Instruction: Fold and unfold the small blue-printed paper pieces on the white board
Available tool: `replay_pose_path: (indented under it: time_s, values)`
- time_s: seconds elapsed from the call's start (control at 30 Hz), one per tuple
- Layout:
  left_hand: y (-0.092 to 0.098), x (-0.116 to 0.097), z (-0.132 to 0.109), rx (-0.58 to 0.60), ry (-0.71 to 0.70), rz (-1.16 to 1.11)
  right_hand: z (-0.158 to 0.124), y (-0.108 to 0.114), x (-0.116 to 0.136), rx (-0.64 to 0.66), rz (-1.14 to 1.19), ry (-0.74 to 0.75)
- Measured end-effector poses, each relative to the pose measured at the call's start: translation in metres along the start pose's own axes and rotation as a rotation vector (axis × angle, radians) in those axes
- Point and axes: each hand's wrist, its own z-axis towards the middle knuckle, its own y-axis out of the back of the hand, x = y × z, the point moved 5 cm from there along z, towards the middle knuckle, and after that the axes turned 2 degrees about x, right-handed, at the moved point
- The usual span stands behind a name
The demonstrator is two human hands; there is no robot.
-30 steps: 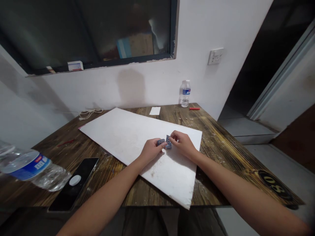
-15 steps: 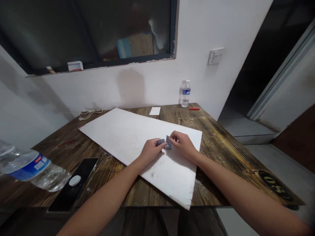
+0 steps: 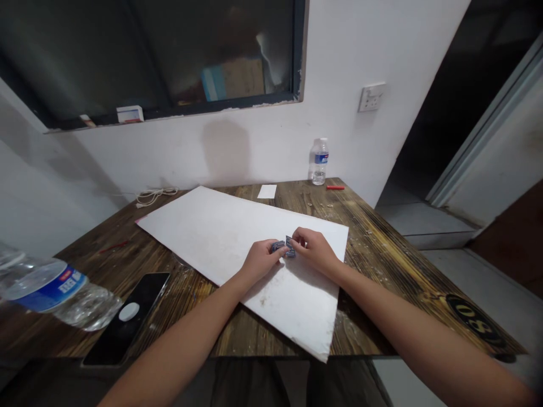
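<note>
Over the white board (image 3: 203, 226), my left hand (image 3: 259, 260) pinches a small blue-grey striped piece (image 3: 278, 245) between thumb and fingers. My right hand (image 3: 313, 246) is closed on another striped part (image 3: 289, 247) just to its right. A narrow light gap shows between the upper ends of the two parts. Whether they join lower down, and what they are made of, I cannot tell. My fingers hide some of both parts.
A dark phone (image 3: 127, 319) with a white round disc (image 3: 129, 311) lies left, beside a large water bottle (image 3: 63, 291). Toward the wall are a small bottle (image 3: 321, 163), a red pen-like stick (image 3: 335, 187), a white card (image 3: 267, 191) and a white cable (image 3: 155, 195).
The right striped part has tilted slightly and its top edge sits a little lower. My right fingers have shifted slightly; my left hand has barely moved.
</note>
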Motion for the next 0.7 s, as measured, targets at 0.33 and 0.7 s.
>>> replay_pose_path:
  time_s: [0.33, 0.7]
  values:
    - [0.001, -0.0014, -0.0006, 0.003, -0.004, 0.054, -0.0009, -0.0019, 0.0034, 0.04, -0.026, 0.026]
    - [0.0008, 0.0001, -0.0001, 0.007, -0.014, 0.062, -0.0016, -0.0009, 0.005, 0.046, -0.028, 0.026]
